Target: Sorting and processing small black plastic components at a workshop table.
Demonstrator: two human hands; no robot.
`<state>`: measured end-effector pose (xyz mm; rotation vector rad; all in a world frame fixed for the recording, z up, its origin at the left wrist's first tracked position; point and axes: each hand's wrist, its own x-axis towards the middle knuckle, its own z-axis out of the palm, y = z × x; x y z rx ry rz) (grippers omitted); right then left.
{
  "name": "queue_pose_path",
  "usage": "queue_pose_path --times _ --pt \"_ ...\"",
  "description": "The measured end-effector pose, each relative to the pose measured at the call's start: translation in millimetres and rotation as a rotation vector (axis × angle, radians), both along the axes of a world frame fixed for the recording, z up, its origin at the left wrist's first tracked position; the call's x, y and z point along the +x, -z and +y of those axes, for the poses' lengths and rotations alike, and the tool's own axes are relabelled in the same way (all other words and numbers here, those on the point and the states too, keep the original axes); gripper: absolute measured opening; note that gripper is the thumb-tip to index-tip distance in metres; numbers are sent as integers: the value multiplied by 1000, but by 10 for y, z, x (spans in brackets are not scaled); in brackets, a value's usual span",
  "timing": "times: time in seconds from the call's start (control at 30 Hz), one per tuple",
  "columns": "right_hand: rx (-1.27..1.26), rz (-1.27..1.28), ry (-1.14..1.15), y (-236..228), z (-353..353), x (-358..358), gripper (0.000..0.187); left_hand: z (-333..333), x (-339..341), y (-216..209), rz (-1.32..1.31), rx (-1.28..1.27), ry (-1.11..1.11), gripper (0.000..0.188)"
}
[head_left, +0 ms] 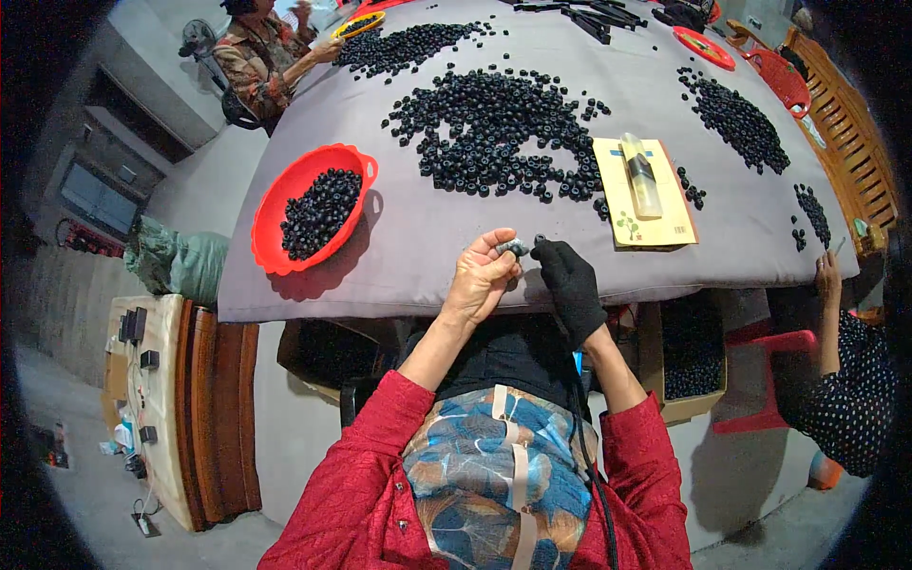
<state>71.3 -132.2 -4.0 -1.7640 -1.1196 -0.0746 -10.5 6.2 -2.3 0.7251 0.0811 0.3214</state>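
Note:
Just over the table's near edge, my bare left hand (482,277) pinches a small black round part (518,253) between thumb and fingers. Something greyish is wrapped round one of its fingertips. Close beside it, my right hand (570,290) wears a black glove with its fingers closed. A small black part (540,239) shows at the glove's fingertips. Beyond both hands spreads a large pile of black round parts (494,128), many with a hole. To the left, a red plastic basket (268,242) holds more of these parts.
Right of the pile, a yellow booklet (673,214) lies under a clear tube with a dark band (642,180). Further heaps (736,123) lie on the grey-covered table (399,275). A person (266,57) sits far left; another person's hand (828,275) rests at the right edge. A box (693,408) stands underneath.

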Motion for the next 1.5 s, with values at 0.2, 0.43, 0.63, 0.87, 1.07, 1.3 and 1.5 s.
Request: queue_pose_path --times 0.2,0.43,0.63,0.87,1.07,1.3,1.5 --pt "-103 33 21 -196 47 -55 35 -25 0 -26 29 40 -17 29" --pt "-154 127 75 -303 132 -38 27 -26 1 -95 15 74 6 28" --pt "-95 -53 -10 -183 74 -8 26 20 -54 -12 97 198 -38 26" --pt "-35 -35 1 -194 -9 -15 30 761 -450 -874 219 894 -730 17" --pt "-89 449 160 -149 18 73 17 1486 -744 -1225 585 1634 -1260 22" --pt "294 1109 206 -498 -1 -5 21 768 -159 -655 274 1575 -593 16" --pt "327 1094 135 -358 -55 78 15 24 388 -397 176 1606 -295 20"
